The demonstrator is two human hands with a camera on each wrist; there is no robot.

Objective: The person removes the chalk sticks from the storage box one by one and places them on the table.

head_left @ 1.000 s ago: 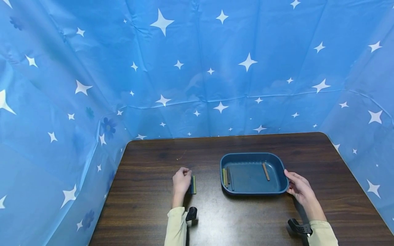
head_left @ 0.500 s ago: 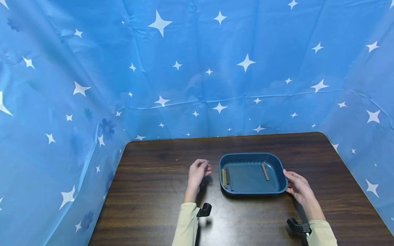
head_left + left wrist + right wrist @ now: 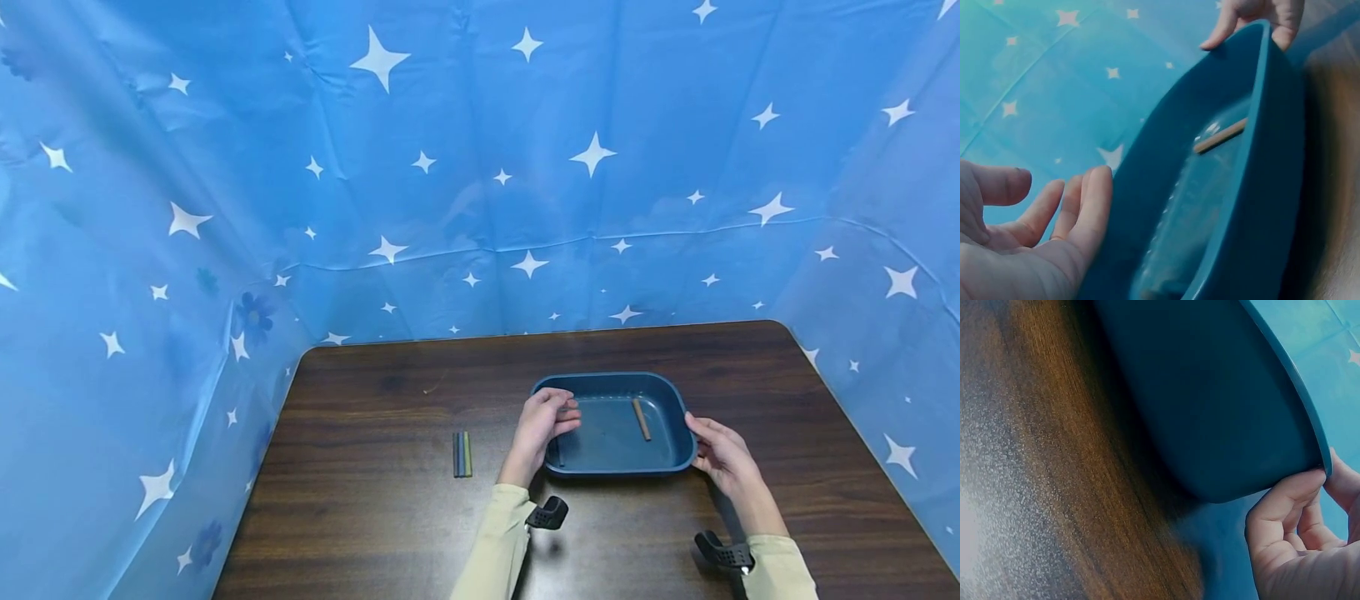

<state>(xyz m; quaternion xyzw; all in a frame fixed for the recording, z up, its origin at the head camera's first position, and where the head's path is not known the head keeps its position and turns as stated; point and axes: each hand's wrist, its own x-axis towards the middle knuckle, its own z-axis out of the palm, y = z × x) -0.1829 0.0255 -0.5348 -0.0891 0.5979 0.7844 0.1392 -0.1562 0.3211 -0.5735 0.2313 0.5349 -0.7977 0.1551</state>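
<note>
Pinching blue tray [image 3: 609, 440] at right rim with right hand [image 3: 723, 457], left hand [image 3: 543, 423] loosely spread over opposite end, brown stick [image 3: 641, 419] between, three sticks [image 3: 462, 454] farther left.

Colours and patterns

Dark blue rounded rectangular tray [image 3: 611, 435], plain. Slender orange-brown stick [image 3: 641, 419]; slender dark grey stick [image 3: 455, 455], blue stick [image 3: 461, 455], yellow-green stick [image 3: 468, 454]. Dark brown wood-grained tabletop [image 3: 360, 433]. Bright blue sheet backdrop [image 3: 465, 92] patterned with white four-pointed stars [image 3: 592, 155]. Pale yellow sleeves [image 3: 491, 542], plain.
</note>
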